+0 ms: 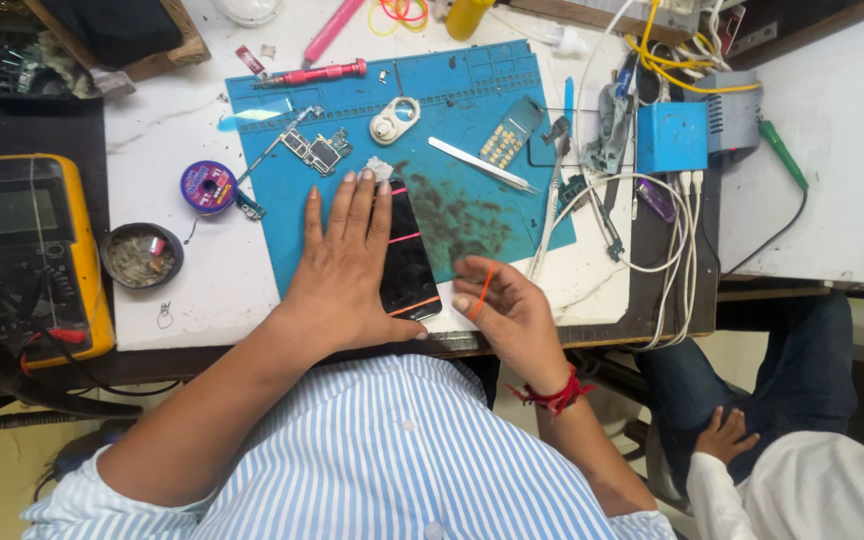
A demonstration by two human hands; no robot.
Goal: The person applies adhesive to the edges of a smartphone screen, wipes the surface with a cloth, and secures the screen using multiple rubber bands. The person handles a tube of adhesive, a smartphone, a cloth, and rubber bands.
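My hands on one glossy black phone, on a blue rubbery mat.

My left hand (347, 262) lies flat, fingers spread, pressing the phone (407, 262) at the mat's (472, 215) near edge. My right hand (507, 308), just right of it, pinches one thin orange rubber band (483, 293). Farther off: one steel tweezers (482, 164), one bare circuit board (314, 150).

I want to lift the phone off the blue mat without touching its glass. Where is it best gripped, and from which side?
Probably by its two long edges near the end closest to the body. The phone lies flat, screen up, on the blue mat, its long axis running away from the person. The left hand covers its left side flat, so the right hand, beside the bare right edge, has the easier approach.
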